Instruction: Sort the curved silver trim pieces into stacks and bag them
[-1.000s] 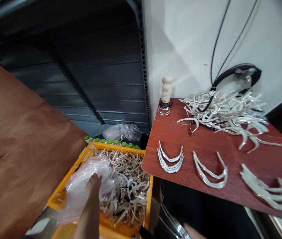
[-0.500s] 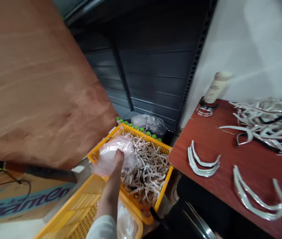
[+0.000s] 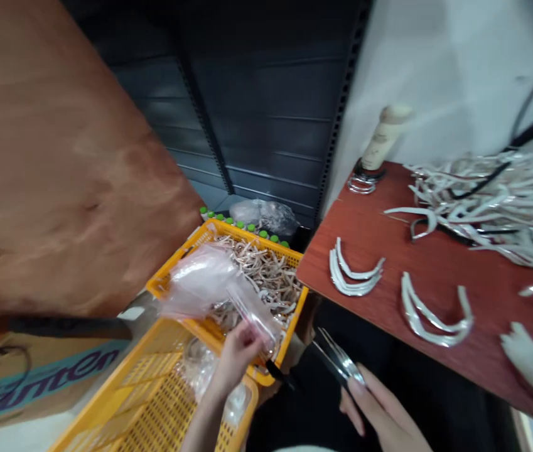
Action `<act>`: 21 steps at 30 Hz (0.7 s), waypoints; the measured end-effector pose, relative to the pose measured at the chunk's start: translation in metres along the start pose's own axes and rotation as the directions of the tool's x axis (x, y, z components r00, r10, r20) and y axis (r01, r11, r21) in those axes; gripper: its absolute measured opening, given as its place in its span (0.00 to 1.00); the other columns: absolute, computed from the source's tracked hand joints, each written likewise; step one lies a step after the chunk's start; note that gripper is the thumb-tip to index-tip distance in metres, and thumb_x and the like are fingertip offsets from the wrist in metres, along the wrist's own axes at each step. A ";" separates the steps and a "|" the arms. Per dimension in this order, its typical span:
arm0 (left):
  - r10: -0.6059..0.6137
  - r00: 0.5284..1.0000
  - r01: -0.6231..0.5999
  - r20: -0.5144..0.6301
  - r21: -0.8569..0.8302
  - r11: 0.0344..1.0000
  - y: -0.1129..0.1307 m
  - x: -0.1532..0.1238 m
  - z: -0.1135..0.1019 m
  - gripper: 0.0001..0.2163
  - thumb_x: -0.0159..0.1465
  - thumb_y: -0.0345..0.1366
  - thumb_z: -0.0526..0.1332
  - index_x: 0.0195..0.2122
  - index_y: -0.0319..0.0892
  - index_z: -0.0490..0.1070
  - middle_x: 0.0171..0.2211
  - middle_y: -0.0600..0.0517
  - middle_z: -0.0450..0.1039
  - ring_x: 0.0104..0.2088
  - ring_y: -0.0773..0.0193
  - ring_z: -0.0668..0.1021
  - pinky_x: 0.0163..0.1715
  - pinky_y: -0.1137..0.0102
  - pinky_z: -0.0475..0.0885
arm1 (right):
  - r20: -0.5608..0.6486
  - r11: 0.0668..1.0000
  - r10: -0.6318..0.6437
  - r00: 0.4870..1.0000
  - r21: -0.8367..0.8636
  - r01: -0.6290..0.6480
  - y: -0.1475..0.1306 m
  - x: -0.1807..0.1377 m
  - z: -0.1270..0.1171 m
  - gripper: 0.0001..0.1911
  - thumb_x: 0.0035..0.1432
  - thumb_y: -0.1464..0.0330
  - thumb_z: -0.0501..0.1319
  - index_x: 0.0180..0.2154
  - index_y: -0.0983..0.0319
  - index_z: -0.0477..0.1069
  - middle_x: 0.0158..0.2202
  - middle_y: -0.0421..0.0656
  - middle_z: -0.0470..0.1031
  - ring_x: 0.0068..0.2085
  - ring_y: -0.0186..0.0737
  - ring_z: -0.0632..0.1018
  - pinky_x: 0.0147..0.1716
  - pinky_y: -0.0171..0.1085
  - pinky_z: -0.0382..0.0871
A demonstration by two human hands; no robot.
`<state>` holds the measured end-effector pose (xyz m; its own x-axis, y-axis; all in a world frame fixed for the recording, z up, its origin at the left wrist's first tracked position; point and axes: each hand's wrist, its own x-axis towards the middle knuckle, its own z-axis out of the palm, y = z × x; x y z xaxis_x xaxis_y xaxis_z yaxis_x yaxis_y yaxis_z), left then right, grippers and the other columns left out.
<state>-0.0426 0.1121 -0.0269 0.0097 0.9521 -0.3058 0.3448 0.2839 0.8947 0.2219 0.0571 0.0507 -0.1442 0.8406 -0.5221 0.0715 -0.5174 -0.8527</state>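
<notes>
My left hand (image 3: 238, 353) pinches the near end of a clear plastic bag (image 3: 257, 309), which lies slanted over the yellow basket. Beside it, a stack of clear bags (image 3: 203, 273) rests on the basket's left part. Thin pale and brownish curved strips (image 3: 273, 270) fill the rest of this yellow basket (image 3: 300, 314). Lower right, my right hand (image 3: 382, 411) grips a small bunch of thin silvery strips (image 3: 336, 355), their free ends pointing up and left. That bunch is apart from the bag.
To the right, a reddish-brown table (image 3: 313, 267) bears small groups of curved strips (image 3: 353, 276), a large tangled pile (image 3: 487, 201) and a cream bottle (image 3: 383, 138). A second yellow basket (image 3: 153, 376) holds clear plastic. Green-capped bottles (image 3: 251, 228) line the far side; a brown board (image 3: 82, 188) slants at left.
My left hand has drawn a bag off the stack, toward me and to the right. My right hand has come into view with the silvery strips. The view has shifted slightly.
</notes>
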 end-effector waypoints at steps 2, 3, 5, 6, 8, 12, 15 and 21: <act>0.010 0.983 -0.008 0.186 -0.007 1.000 0.022 -0.024 0.029 0.17 0.57 0.51 0.64 0.42 0.47 0.71 0.30 0.53 0.76 0.29 0.62 0.77 0.30 0.69 0.73 | -0.025 0.982 -0.128 0.991 -0.145 0.123 -0.006 0.001 -0.001 0.26 0.64 0.46 0.49 0.27 0.60 0.64 0.22 0.38 0.66 0.26 0.35 0.69 0.30 0.33 0.66; 0.015 0.967 -0.019 0.255 0.012 1.000 0.031 -0.032 0.043 0.15 0.57 0.48 0.64 0.43 0.49 0.71 0.30 0.53 0.76 0.29 0.61 0.77 0.29 0.69 0.73 | -0.047 0.955 -0.195 0.980 -0.238 0.179 -0.008 0.000 -0.003 0.25 0.67 0.48 0.47 0.27 0.60 0.63 0.22 0.38 0.66 0.25 0.34 0.69 0.28 0.32 0.63; 0.000 0.948 -0.081 0.318 0.240 0.967 0.046 -0.038 0.067 0.16 0.58 0.41 0.61 0.49 0.52 0.68 0.33 0.52 0.77 0.32 0.59 0.78 0.31 0.68 0.72 | -0.091 0.862 -0.323 0.942 -0.438 0.253 -0.009 -0.006 -0.009 0.22 0.69 0.54 0.45 0.29 0.59 0.62 0.22 0.38 0.68 0.24 0.34 0.69 0.25 0.33 0.59; -0.021 0.946 -0.114 0.325 0.391 0.913 0.051 -0.038 0.078 0.17 0.59 0.38 0.58 0.50 0.51 0.66 0.33 0.51 0.77 0.32 0.57 0.79 0.31 0.67 0.71 | -0.117 0.804 -0.379 0.918 -0.532 0.264 -0.009 -0.009 -0.012 0.20 0.70 0.56 0.45 0.30 0.59 0.62 0.23 0.39 0.69 0.25 0.35 0.70 0.25 0.33 0.59; -0.063 0.947 -0.160 0.314 0.634 0.756 0.058 -0.032 0.096 0.16 0.58 0.36 0.55 0.49 0.48 0.66 0.29 0.49 0.76 0.30 0.53 0.79 0.29 0.65 0.68 | -0.152 0.692 -0.458 0.876 -0.679 0.245 -0.004 -0.018 -0.020 0.18 0.71 0.58 0.45 0.31 0.59 0.62 0.25 0.40 0.71 0.26 0.37 0.71 0.26 0.33 0.59; -0.050 0.930 -0.249 0.364 0.724 0.644 0.067 -0.021 0.117 0.06 0.59 0.37 0.54 0.37 0.49 0.65 0.31 0.45 0.75 0.31 0.49 0.79 0.28 0.64 0.65 | -0.200 0.561 -0.487 0.850 -0.818 0.129 0.016 -0.029 -0.033 0.19 0.72 0.60 0.42 0.32 0.59 0.63 0.25 0.42 0.72 0.26 0.39 0.73 0.25 0.35 0.58; 0.007 0.912 -0.322 0.411 0.703 0.634 0.075 -0.019 0.123 0.09 0.62 0.49 0.54 0.37 0.51 0.64 0.36 0.47 0.75 0.35 0.51 0.79 0.31 0.64 0.65 | -0.225 0.518 -0.477 0.849 -0.853 0.065 0.034 -0.025 -0.036 0.20 0.72 0.60 0.42 0.32 0.60 0.63 0.24 0.43 0.72 0.26 0.41 0.74 0.26 0.36 0.58; 0.089 0.905 -0.361 0.416 0.640 0.678 0.090 -0.013 0.131 0.14 0.64 0.54 0.52 0.38 0.51 0.65 0.32 0.52 0.75 0.31 0.56 0.78 0.29 0.66 0.64 | -0.309 0.649 -0.423 0.852 -0.759 0.048 0.050 -0.012 -0.031 0.19 0.72 0.60 0.42 0.35 0.61 0.64 0.28 0.45 0.74 0.29 0.41 0.76 0.28 0.35 0.63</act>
<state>0.1113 0.1106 0.0144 0.4298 0.8395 -0.3323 0.8313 -0.2243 0.5086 0.2577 0.0265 0.0139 0.1514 0.9845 -0.0882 0.7885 -0.1741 -0.5898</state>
